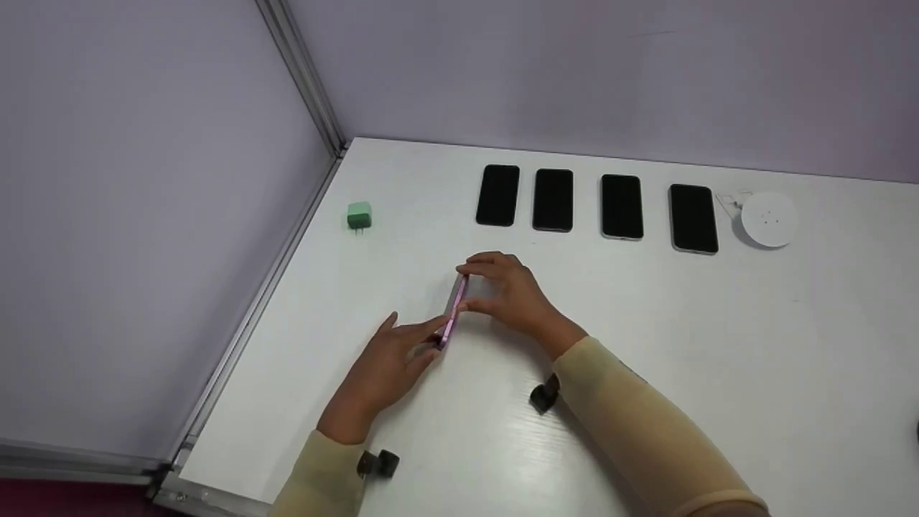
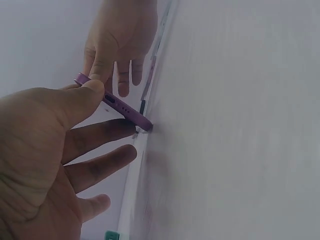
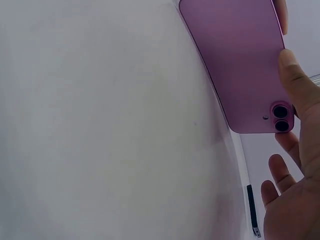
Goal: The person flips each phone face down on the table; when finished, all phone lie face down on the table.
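A pink-purple smartphone [image 1: 454, 312] stands tilted on a long edge at the table, held between my two hands. With thumb and forefinger, my left hand [image 1: 391, 362] pinches its near end, where the port shows in the left wrist view. My right hand [image 1: 514, 293] grips the far end, thumb at the upper long edge and a fingertip at the short end. In the right wrist view the phone's back [image 3: 237, 65] faces the camera, with two lenses [image 3: 281, 118] by the corner near the right thumb. Its screen side is mostly hidden in the head view.
Several dark-screened phones [image 1: 553, 200] lie in a row toward the back wall. Right of them sits a round white disc [image 1: 769, 220] with a thin wire. A green charger plug [image 1: 359, 215] is at the left. A metal frame edges the white table [image 1: 790, 359].
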Motion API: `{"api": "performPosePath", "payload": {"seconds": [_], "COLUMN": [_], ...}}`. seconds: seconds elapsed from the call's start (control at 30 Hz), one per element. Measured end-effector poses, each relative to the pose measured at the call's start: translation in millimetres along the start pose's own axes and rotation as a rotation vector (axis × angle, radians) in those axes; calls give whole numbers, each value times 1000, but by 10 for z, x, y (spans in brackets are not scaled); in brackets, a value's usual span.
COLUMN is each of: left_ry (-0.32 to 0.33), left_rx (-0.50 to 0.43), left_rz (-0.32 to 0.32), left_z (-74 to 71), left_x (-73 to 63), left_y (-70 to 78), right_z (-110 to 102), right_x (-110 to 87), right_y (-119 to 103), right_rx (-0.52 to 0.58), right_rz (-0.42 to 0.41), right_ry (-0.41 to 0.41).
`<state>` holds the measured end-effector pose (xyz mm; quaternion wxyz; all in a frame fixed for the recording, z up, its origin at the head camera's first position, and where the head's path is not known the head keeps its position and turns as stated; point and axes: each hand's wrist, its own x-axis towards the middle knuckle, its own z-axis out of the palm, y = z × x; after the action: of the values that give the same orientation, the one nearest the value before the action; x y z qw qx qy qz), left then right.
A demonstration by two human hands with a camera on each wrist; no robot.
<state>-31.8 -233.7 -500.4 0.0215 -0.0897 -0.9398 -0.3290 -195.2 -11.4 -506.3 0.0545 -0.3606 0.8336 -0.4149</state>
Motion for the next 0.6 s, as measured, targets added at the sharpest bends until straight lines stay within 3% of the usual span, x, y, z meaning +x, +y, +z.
{"api": "performPosePath", "payload": {"seconds": [0.2, 0.6], "left_ry": [29, 62], "left_rx": [8, -29], "left_rz": [20, 26], "left_z": [-8, -17], "left_x": [5, -23], "left_y": [-23, -82], "right_z": [10, 138], "right_x": [50, 107], "right_y": [-53, -117], "right_rx": [5, -55], "right_rz": [-4, 34], "right_ry": [-30, -176]}}
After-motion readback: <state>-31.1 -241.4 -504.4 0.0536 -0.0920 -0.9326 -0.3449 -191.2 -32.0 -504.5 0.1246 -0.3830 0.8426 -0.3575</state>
